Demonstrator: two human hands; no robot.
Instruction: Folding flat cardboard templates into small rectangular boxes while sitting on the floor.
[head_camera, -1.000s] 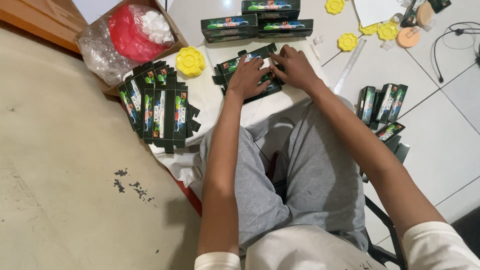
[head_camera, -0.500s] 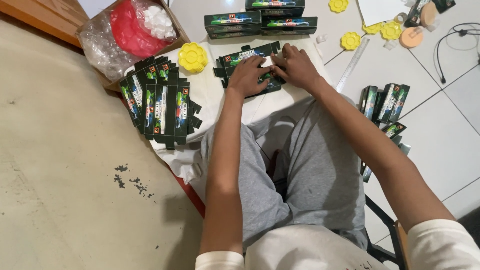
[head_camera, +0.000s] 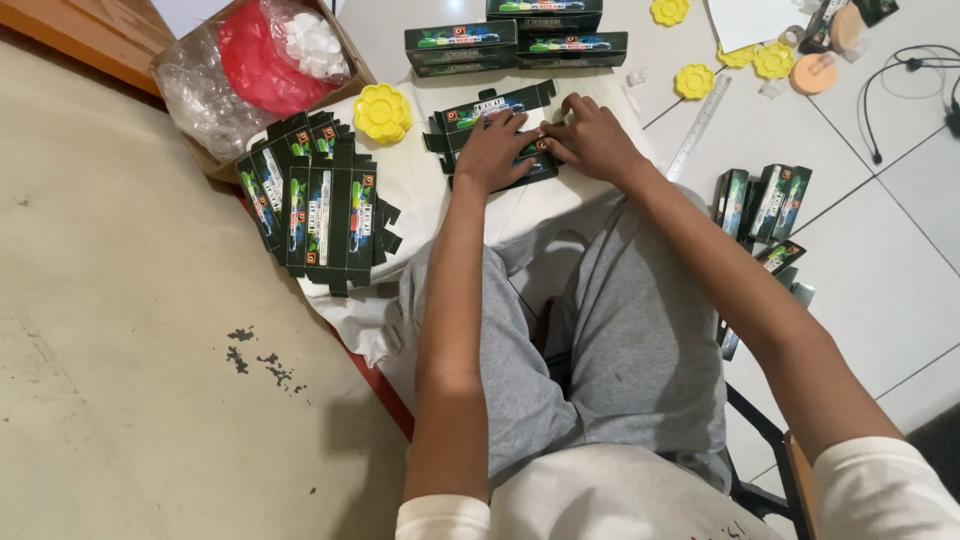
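Floor (head_camera: 130, 330) of beige colour fills the whole left half of the frame, with some dark spots on it in the lower left. White tiles (head_camera: 880, 260) cover the right side. In the lower centre sit the person's legs in grey trousers (head_camera: 610, 340), and both bare arms go up from the bottom edge toward the upper centre.

A white cloth (head_camera: 420, 200) lies in the upper centre under the work. At the upper left stands a cardboard box (head_camera: 345, 60) with a red thing and clear plastic wrap inside. Just below it, on the cloth, a fanned stack of flat dark cartons (head_camera: 320, 215) rests (black and green print, all unfolded).

At the top centre, three folded dark boxes (head_camera: 515, 40) stand together. At the right, some more dark boxes (head_camera: 765, 205) lie on the tiles, near a long ruler (head_camera: 698, 128).

The flat carton (head_camera: 490, 110) in work lies on the cloth at the upper centre, between the stack and the ruler. The left hand (head_camera: 490, 150) presses on it with spread fingers, palm down. The right hand (head_camera: 592, 138) touches its right end, with fingers bent on the flap; whether they pinch it I cannot tell.

A yellow flower-shaped lid (head_camera: 381, 112) lies left of the carton, and smaller yellow ones (head_camera: 694, 81) lie at the upper right.
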